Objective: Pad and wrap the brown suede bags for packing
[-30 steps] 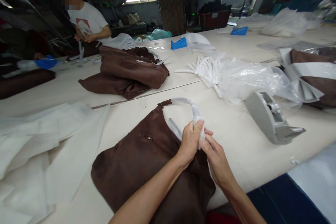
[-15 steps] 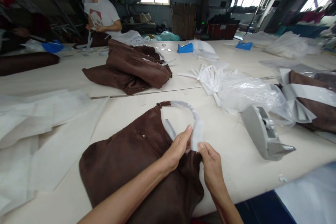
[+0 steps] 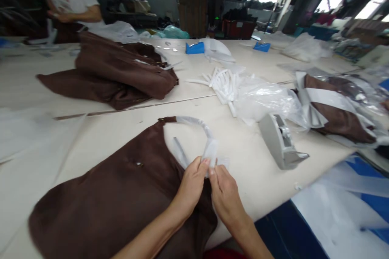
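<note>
Both hands meet at the near end of the white, paper-wrapped curved handle [image 3: 209, 145] of the soft brown fabric bag [image 3: 121, 194], which lies flat on the pale counter [image 3: 261, 178] — the left hand [image 3: 191, 184] and right hand [image 3: 223, 194] are each pinched shut on the wrap. The thin wrap looks light and easily torn — best gripped at its loose end, where the stiffer handle gives support.

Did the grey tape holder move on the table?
No. The grey tape holder sits just as before beside the clear plastic bag, right of the brown bag; only the camera shifted.
</note>
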`<state>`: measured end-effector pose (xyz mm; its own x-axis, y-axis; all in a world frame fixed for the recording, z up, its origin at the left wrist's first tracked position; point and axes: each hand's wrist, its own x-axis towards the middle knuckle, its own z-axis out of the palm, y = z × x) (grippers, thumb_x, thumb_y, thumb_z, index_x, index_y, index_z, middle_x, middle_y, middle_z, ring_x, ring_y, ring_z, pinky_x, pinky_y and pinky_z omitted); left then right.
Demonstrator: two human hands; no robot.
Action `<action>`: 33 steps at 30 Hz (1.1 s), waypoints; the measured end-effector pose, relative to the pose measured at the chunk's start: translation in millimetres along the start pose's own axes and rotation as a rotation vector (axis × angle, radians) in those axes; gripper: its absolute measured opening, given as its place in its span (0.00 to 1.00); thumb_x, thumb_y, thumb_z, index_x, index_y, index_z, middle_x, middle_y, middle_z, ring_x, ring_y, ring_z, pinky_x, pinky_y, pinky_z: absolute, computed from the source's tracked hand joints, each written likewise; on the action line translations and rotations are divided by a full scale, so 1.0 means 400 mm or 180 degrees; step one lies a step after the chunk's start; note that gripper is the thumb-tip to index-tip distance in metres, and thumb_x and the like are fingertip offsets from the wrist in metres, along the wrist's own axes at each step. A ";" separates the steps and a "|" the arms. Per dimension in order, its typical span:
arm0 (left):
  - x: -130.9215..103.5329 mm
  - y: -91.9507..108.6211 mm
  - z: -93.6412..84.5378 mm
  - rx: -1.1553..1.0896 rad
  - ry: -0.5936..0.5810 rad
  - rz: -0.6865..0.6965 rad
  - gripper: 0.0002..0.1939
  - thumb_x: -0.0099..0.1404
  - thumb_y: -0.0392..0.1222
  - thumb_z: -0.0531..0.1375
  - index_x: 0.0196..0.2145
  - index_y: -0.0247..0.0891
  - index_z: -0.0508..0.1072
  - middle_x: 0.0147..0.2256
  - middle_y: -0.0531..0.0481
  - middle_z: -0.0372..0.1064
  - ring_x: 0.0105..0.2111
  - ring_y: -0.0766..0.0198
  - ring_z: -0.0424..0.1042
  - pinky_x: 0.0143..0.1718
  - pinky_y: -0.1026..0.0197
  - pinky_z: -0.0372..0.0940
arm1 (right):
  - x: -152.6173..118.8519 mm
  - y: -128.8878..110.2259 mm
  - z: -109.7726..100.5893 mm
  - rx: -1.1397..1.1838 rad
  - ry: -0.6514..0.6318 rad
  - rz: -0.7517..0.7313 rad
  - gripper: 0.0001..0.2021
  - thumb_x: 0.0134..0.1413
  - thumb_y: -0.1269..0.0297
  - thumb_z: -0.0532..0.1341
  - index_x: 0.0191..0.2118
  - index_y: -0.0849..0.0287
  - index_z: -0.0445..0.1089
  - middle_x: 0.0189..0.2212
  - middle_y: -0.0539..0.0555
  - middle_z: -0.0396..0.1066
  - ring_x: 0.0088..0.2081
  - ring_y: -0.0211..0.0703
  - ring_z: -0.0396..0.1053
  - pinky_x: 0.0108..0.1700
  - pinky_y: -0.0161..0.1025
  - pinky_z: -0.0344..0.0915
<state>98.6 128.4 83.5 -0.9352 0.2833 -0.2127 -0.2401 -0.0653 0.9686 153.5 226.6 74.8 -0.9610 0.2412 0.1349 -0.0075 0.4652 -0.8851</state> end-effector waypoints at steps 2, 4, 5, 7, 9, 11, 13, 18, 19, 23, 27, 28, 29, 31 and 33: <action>0.008 -0.002 -0.005 0.0068 -0.0033 -0.0099 0.19 0.61 0.59 0.61 0.34 0.38 0.73 0.33 0.48 0.74 0.37 0.56 0.71 0.47 0.58 0.64 | -0.008 -0.004 -0.038 0.0048 -0.0122 -0.0196 0.14 0.67 0.61 0.50 0.42 0.56 0.72 0.37 0.56 0.72 0.41 0.45 0.69 0.46 0.42 0.64; 0.017 -0.001 -0.011 0.0096 -0.0038 -0.0282 0.21 0.59 0.60 0.62 0.35 0.37 0.74 0.33 0.46 0.76 0.37 0.54 0.73 0.45 0.57 0.65 | -0.015 0.004 -0.096 0.0122 -0.0014 -0.0249 0.13 0.66 0.62 0.53 0.49 0.55 0.72 0.42 0.56 0.74 0.44 0.45 0.70 0.49 0.41 0.65; 0.021 0.000 -0.013 0.0100 -0.0029 -0.0401 0.23 0.58 0.61 0.62 0.34 0.36 0.74 0.33 0.46 0.76 0.36 0.54 0.73 0.42 0.57 0.66 | -0.018 0.014 -0.135 0.0111 0.0192 -0.0192 0.13 0.66 0.62 0.54 0.50 0.54 0.73 0.43 0.56 0.74 0.45 0.45 0.70 0.49 0.41 0.65; 0.027 0.003 -0.011 0.0102 -0.0021 -0.0622 0.25 0.57 0.64 0.62 0.33 0.36 0.73 0.30 0.46 0.75 0.33 0.53 0.73 0.35 0.58 0.66 | -0.018 0.044 -0.228 -0.0022 0.0810 0.0076 0.11 0.64 0.59 0.57 0.45 0.54 0.75 0.40 0.56 0.75 0.43 0.46 0.70 0.46 0.41 0.66; 0.032 0.006 -0.002 0.0144 -0.0018 -0.0702 0.25 0.56 0.65 0.61 0.31 0.37 0.72 0.27 0.47 0.74 0.29 0.56 0.72 0.29 0.60 0.65 | -0.008 0.081 -0.332 -0.0197 0.1491 0.0374 0.12 0.60 0.55 0.60 0.40 0.55 0.76 0.37 0.55 0.75 0.40 0.47 0.70 0.43 0.42 0.66; 0.037 0.008 0.013 0.0216 -0.0031 -0.0679 0.25 0.56 0.66 0.61 0.29 0.38 0.70 0.24 0.50 0.71 0.26 0.59 0.70 0.26 0.62 0.64 | 0.018 0.118 -0.431 -0.0370 0.1961 0.0547 0.14 0.56 0.52 0.62 0.37 0.56 0.77 0.36 0.55 0.75 0.38 0.48 0.69 0.42 0.43 0.65; 0.043 0.010 0.027 0.0299 -0.0086 -0.0599 0.25 0.56 0.67 0.60 0.28 0.39 0.68 0.22 0.53 0.69 0.23 0.60 0.68 0.24 0.63 0.62 | 0.054 0.149 -0.507 -0.0510 0.2173 0.0630 0.15 0.51 0.50 0.64 0.34 0.57 0.77 0.36 0.56 0.74 0.40 0.50 0.68 0.44 0.44 0.64; 0.050 0.003 0.034 0.0415 -0.0299 -0.0553 0.24 0.58 0.66 0.58 0.27 0.40 0.66 0.23 0.53 0.68 0.23 0.61 0.67 0.23 0.63 0.60 | 0.132 0.188 -0.573 -0.0320 0.1817 0.0944 0.14 0.40 0.51 0.66 0.21 0.58 0.74 0.26 0.54 0.73 0.37 0.52 0.68 0.41 0.44 0.62; 0.051 0.001 0.032 0.0405 -0.0313 -0.0569 0.24 0.58 0.66 0.58 0.28 0.40 0.66 0.24 0.52 0.69 0.23 0.60 0.67 0.23 0.63 0.61 | 0.141 0.190 -0.570 -0.0231 0.1706 0.1011 0.15 0.40 0.52 0.66 0.20 0.59 0.73 0.22 0.53 0.71 0.33 0.49 0.68 0.38 0.43 0.62; 0.050 -0.002 0.025 0.0363 -0.0318 -0.0523 0.25 0.57 0.67 0.59 0.28 0.40 0.66 0.24 0.52 0.69 0.24 0.59 0.68 0.24 0.62 0.62 | 0.158 0.185 -0.546 0.0116 0.1490 0.1228 0.17 0.38 0.50 0.66 0.16 0.60 0.71 0.15 0.51 0.66 0.23 0.42 0.63 0.30 0.39 0.58; 0.046 -0.002 0.023 0.0299 -0.0366 -0.0409 0.24 0.58 0.65 0.59 0.28 0.40 0.66 0.24 0.53 0.69 0.25 0.60 0.68 0.27 0.62 0.63 | 0.160 0.162 -0.545 0.0378 0.1607 0.1226 0.17 0.34 0.50 0.68 0.17 0.60 0.71 0.16 0.51 0.67 0.24 0.41 0.62 0.29 0.39 0.56; 0.045 -0.002 0.023 0.0276 -0.0363 -0.0412 0.23 0.58 0.65 0.59 0.28 0.40 0.66 0.24 0.53 0.69 0.25 0.60 0.68 0.27 0.62 0.63 | 0.155 0.154 -0.551 0.0424 0.1692 0.1193 0.17 0.33 0.50 0.68 0.18 0.60 0.71 0.17 0.51 0.67 0.24 0.41 0.62 0.30 0.39 0.57; 0.044 -0.002 0.024 0.0251 -0.0352 -0.0428 0.22 0.58 0.64 0.60 0.28 0.40 0.66 0.24 0.53 0.69 0.24 0.60 0.68 0.27 0.62 0.63 | 0.146 0.146 -0.558 0.0458 0.1796 0.1157 0.16 0.33 0.51 0.69 0.19 0.60 0.72 0.18 0.51 0.68 0.25 0.40 0.62 0.31 0.39 0.57; 0.043 -0.002 0.024 0.0196 -0.0310 -0.0502 0.21 0.57 0.62 0.60 0.29 0.40 0.66 0.25 0.53 0.69 0.24 0.61 0.68 0.26 0.62 0.63 | 0.115 0.134 -0.572 0.0494 0.2010 0.1102 0.15 0.32 0.52 0.69 0.22 0.60 0.73 0.21 0.50 0.70 0.27 0.40 0.62 0.33 0.39 0.58; 0.043 -0.003 0.024 0.0149 -0.0276 -0.0588 0.21 0.57 0.62 0.61 0.29 0.40 0.67 0.25 0.53 0.69 0.24 0.61 0.68 0.24 0.63 0.63 | 0.073 0.132 -0.577 0.0500 0.2142 0.1122 0.14 0.32 0.54 0.70 0.24 0.60 0.74 0.23 0.50 0.71 0.28 0.39 0.62 0.33 0.38 0.59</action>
<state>85.2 142.6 79.8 -0.8500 0.3677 -0.3772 -0.3911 0.0392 0.9195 188.9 454.9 135.0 -0.5395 0.8414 0.0305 0.1802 0.1507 -0.9720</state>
